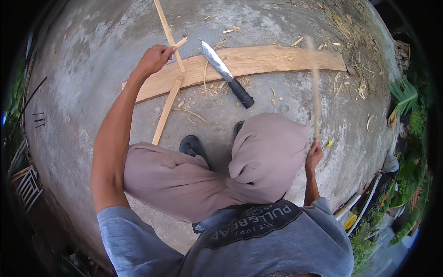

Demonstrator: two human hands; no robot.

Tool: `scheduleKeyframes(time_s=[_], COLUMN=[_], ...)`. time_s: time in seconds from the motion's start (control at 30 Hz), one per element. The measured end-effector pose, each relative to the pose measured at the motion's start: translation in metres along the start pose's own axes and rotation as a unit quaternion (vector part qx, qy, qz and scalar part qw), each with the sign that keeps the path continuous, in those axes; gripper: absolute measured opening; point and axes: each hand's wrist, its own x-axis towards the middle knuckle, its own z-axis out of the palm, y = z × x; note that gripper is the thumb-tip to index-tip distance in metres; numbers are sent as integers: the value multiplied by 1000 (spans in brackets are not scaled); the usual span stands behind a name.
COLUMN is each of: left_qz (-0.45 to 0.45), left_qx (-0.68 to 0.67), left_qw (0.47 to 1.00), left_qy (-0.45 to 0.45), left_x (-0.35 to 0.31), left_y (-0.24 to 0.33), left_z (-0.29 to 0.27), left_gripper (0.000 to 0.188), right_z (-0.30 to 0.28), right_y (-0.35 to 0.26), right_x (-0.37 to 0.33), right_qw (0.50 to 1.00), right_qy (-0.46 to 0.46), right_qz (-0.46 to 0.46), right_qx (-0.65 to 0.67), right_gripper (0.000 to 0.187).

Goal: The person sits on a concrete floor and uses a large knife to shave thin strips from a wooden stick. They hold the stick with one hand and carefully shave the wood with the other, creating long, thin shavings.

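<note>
My left hand [158, 59] is closed around a short piece of wood [181, 43], whose end sticks out past the fingers over a pale wooden strip [165, 21]. That strip's near end lies on a long wooden plank [277, 57]. Off to the right, my right hand [314, 156] grips the near end of a thin wooden stick [315, 87], which is smeared by motion and reaches up over the plank's right part. Between the hands a large knife [218, 61] with a black-wrapped handle rests across the plank, its handle toward me. Another wooden strip [167, 111] leans from the plank toward my left knee.
Wood shavings and chips [362, 87] are scattered over the grey concrete floor [74, 106]. My bent legs [272, 152] and dark shoes [194, 147] are near the plank. Green plants [405, 97] border the right side; a white slatted rack [30, 188] stands at the left edge.
</note>
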Motion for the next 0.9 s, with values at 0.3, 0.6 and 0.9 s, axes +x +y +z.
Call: scheduleKeyframes(time_s=[0.3,0.6,0.9], left_qz=[4,38,47], left_qx=[-45,-64,-70], left_qw=[999,980,967], left_qy=[18,186,239], left_x=[-5,-2,-3], left_y=[10,6,4], left_z=[-3,-12,-16], left_gripper=[57,58,52], right_z=[151,196,274], right_y=[-109,-262,-346], right_x=[25,-47,-82], right_qw=[974,927,887], right_qy=[-135,-342,-404], right_qz=[125,-113,-213], right_qx=[130,103,-68], right_gripper=[51,37,54])
